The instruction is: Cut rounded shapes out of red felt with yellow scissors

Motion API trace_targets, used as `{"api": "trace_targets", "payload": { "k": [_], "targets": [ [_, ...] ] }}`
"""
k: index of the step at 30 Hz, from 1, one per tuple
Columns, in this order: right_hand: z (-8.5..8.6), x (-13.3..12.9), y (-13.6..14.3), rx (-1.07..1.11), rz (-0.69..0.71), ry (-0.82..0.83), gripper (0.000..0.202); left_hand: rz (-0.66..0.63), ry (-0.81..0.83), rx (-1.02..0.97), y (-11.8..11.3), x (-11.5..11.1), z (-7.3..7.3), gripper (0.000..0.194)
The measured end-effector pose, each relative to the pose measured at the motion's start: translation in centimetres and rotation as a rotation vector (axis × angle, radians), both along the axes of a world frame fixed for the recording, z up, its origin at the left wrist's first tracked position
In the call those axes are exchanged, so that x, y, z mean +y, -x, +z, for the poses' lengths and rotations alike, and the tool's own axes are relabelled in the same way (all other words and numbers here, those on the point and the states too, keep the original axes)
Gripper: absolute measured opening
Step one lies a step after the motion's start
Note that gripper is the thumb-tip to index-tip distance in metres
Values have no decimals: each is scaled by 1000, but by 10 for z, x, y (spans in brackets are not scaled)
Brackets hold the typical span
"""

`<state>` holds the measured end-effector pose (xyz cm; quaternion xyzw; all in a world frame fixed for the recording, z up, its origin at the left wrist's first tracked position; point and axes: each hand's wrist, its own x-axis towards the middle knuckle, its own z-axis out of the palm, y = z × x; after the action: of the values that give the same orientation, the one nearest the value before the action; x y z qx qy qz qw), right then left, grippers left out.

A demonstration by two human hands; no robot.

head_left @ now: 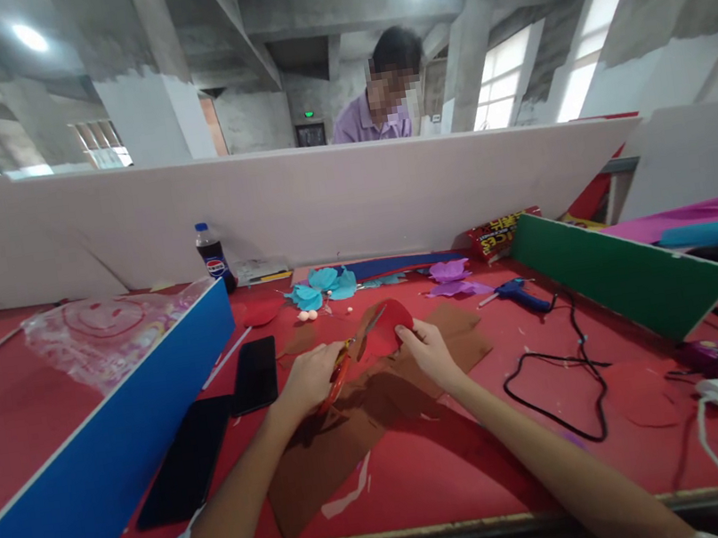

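Note:
My left hand (313, 376) is closed round the handles of a pair of scissors (341, 378), whose blades point up and to the right. The blades stand apart at the edge of a red paper piece (389, 326). Pinched at its right side, this rounded piece is held up by my right hand (426, 351). Beneath both hands lie creased brown paper sheets (336, 475) on the red tabletop. Just beyond are turquoise paper petals (325, 287) and a purple paper flower (450, 277).
A blue board (122, 448) stands at left, a green board (623, 274) at right. Two dark devices, a phone (254, 374) and a tablet (185, 461), lie left. A glue gun (525, 294) with a black cord sits right. Behind stands a cola bottle (214, 256); a person (370, 119) is beyond the partition.

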<state>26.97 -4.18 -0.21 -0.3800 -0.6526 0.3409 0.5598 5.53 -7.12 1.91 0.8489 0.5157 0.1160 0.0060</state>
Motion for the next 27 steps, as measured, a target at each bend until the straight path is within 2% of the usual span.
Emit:
{"api": "trace_targets", "payload": {
  "k": [6,13,21,27],
  "targets": [
    [-2,0,0,4,-8,-7,22,18,-17,-5,0,0,-2,32],
    [-1,-2,1,3,-14,-17,23,-29,-66,-10,3,6,-11,35],
    [0,-4,1,-33,-13,-22,23,-26,-63,-70,3,5,-11,40],
    [-2,-6,3,-76,49,-24,25,-43,-61,-84,0,5,-12,42]
  ]
}}
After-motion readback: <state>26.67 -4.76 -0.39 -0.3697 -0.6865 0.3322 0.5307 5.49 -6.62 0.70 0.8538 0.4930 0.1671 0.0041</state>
